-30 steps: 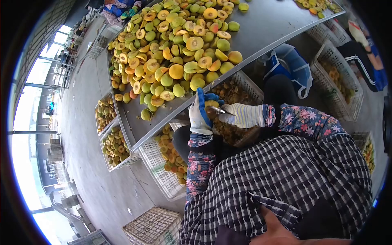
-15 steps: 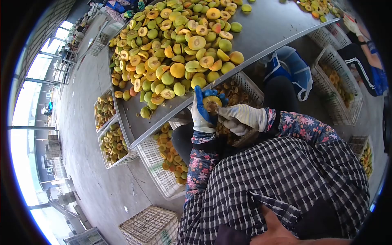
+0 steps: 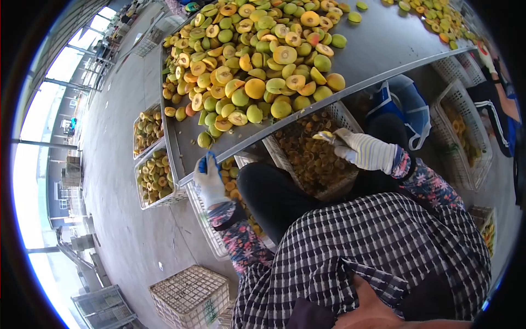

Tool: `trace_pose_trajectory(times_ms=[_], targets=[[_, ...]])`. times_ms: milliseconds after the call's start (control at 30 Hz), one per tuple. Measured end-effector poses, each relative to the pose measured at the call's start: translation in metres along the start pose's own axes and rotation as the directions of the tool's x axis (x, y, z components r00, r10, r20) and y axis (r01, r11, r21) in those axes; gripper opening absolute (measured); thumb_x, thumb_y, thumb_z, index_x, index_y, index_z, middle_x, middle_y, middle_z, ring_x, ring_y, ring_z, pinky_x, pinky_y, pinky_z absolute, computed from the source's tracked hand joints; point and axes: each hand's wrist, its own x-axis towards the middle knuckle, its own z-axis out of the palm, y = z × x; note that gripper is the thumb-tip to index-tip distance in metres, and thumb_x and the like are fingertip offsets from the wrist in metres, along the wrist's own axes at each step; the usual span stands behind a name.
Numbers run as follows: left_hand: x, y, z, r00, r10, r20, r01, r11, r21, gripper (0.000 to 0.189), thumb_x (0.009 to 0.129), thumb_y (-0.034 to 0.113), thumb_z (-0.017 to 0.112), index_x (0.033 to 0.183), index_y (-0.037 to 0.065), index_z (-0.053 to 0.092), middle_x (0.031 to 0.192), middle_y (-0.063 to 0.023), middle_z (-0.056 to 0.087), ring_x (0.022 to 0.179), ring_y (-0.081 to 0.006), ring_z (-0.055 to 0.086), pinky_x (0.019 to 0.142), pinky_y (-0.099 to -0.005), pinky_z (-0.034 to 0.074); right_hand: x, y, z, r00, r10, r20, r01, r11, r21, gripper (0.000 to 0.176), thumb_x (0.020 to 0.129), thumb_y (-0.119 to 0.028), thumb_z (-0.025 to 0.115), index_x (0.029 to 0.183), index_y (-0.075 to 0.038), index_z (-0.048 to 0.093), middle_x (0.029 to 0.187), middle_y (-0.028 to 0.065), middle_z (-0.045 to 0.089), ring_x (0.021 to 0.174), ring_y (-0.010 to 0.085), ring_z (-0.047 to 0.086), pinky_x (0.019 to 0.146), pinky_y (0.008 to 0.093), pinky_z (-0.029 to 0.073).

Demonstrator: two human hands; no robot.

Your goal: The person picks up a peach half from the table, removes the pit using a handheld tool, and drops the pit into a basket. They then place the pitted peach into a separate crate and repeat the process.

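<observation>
Halved yellow-green fruits (image 3: 255,88) are heaped on the metal table (image 3: 378,52). My left hand (image 3: 209,178), in a white glove with blue fingers, is at the table's front edge, above a crate (image 3: 208,222) of fruit; its fingers are curled, and what they hold, if anything, is hidden. My right hand (image 3: 361,149), in a striped white glove, is closed on a small tool (image 3: 327,136) with a yellowish bit at its tip. Below it stands a crate (image 3: 282,156) of brown and orange fruit scraps.
Two crates of fruit (image 3: 149,131) (image 3: 159,178) stand left of the table. An upturned crate (image 3: 189,290) is on the floor. At right are a blue bag (image 3: 408,107), another crate (image 3: 466,148) and a person's arm (image 3: 507,98).
My hands have moved apart, the left one to the left and the right one to the right. The fruit that was in my left hand no longer shows. The view has shifted slightly.
</observation>
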Motion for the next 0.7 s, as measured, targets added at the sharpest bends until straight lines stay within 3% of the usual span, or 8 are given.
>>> trace_pose_trajectory(times_ms=[67, 167, 233, 300, 367, 400, 567, 700], targets=[[0.003, 0.007, -0.020, 0.970, 0.237, -0.061, -0.143, 0.751, 0.645, 0.031, 0.094, 0.018, 0.062, 0.116, -0.003, 0.062, 0.104, -0.0079, 0.068, 0.092, -0.0144, 0.064, 0.082, -0.0258, 0.049, -0.001, -0.009, -0.012, 0.974, 0.205, 0.100, -0.190, 0.971, -0.145, 0.044, 0.093, -0.022, 0.057, 0.131, -0.004, 0.042, 0.088, 0.0203, 0.063, 0.079, 0.0401, 0.062, 0.070, 0.0458, 0.049], [0.025, -0.003, 0.000, 0.960, 0.274, -0.051, -0.259, 0.946, 0.197, 0.030, 0.089, 0.023, 0.067, 0.109, 0.001, 0.066, 0.095, -0.0108, 0.069, 0.085, -0.0188, 0.066, 0.076, -0.0303, 0.051, 0.002, -0.017, -0.015, 0.981, 0.194, 0.021, -0.180, 0.940, -0.289, 0.052, 0.089, -0.013, 0.060, 0.138, -0.011, 0.041, 0.092, 0.0240, 0.063, 0.081, 0.0424, 0.061, 0.071, 0.0465, 0.050], [0.031, 0.019, 0.029, 0.953, 0.278, 0.125, -0.302, 0.910, 0.284, 0.033, 0.087, 0.025, 0.069, 0.112, 0.004, 0.066, 0.100, -0.0145, 0.068, 0.087, -0.0207, 0.066, 0.077, -0.0314, 0.051, 0.005, -0.023, -0.017, 0.982, 0.185, 0.023, -0.167, 0.928, -0.332, 0.053, 0.088, -0.011, 0.060, 0.137, -0.010, 0.041, 0.093, 0.0235, 0.064, 0.082, 0.0417, 0.062, 0.072, 0.0461, 0.051], [0.020, 0.078, 0.065, 0.954, -0.048, 0.296, -0.044, 0.954, 0.297, 0.035, 0.086, 0.027, 0.069, 0.114, 0.005, 0.066, 0.102, -0.0173, 0.067, 0.089, -0.0241, 0.066, 0.079, -0.0340, 0.051, 0.007, -0.020, -0.017, 0.987, 0.158, 0.021, -0.142, 0.929, -0.343, 0.053, 0.087, -0.010, 0.059, 0.137, -0.009, 0.042, 0.094, 0.0233, 0.064, 0.082, 0.0413, 0.062, 0.073, 0.0457, 0.051], [0.049, 0.053, 0.098, 0.890, 0.187, 0.417, -0.369, 0.831, 0.416, 0.045, 0.087, 0.040, 0.065, 0.114, 0.004, 0.065, 0.108, -0.0212, 0.066, 0.102, -0.0335, 0.064, 0.088, -0.0408, 0.048, 0.008, -0.006, -0.011, 0.993, 0.115, 0.016, -0.104, 0.943, -0.317, 0.052, 0.087, -0.009, 0.059, 0.136, -0.009, 0.043, 0.095, 0.0233, 0.064, 0.083, 0.0410, 0.063, 0.075, 0.0453, 0.052], [0.056, 0.057, 0.114, 0.879, 0.071, 0.472, -0.317, 0.826, 0.466, 0.049, 0.087, 0.039, 0.064, 0.124, 0.006, 0.060, 0.118, -0.0230, 0.062, 0.111, -0.0352, 0.060, 0.096, -0.0414, 0.046, 0.009, -0.005, -0.010, 0.991, 0.132, 0.003, -0.124, 0.942, -0.311, 0.052, 0.087, -0.009, 0.059, 0.136, -0.008, 0.043, 0.096, 0.0234, 0.064, 0.084, 0.0409, 0.063, 0.075, 0.0449, 0.052], [0.073, 0.025, 0.171, 0.910, -0.014, 0.415, -0.340, 0.548, 0.764, 0.060, 0.086, 0.035, 0.064, 0.138, 0.009, 0.046, 0.131, -0.0221, 0.054, 0.123, -0.0360, 0.051, 0.103, -0.0407, 0.042, 0.006, -0.013, -0.011, 0.986, 0.164, 0.000, -0.156, 0.936, -0.315, 0.053, 0.090, -0.016, 0.056, 0.138, -0.008, 0.037, 0.088, 0.0227, 0.064, 0.080, 0.0420, 0.062, 0.073, 0.0479, 0.050], [0.096, 0.001, 0.163, 0.899, 0.077, 0.432, -0.330, 0.768, 0.550, 0.055, 0.082, 0.031, 0.072, 0.129, 0.008, 0.055, 0.114, -0.0183, 0.063, 0.110, -0.0288, 0.061, 0.095, -0.0346, 0.048, 0.001, -0.009, -0.006, 0.990, 0.137, -0.017, -0.137, 0.949, -0.284, 0.053, 0.090, -0.018, 0.058, 0.137, -0.006, 0.037, 0.090, 0.0245, 0.063, 0.082, 0.0418, 0.062, 0.074, 0.0470, 0.050]])
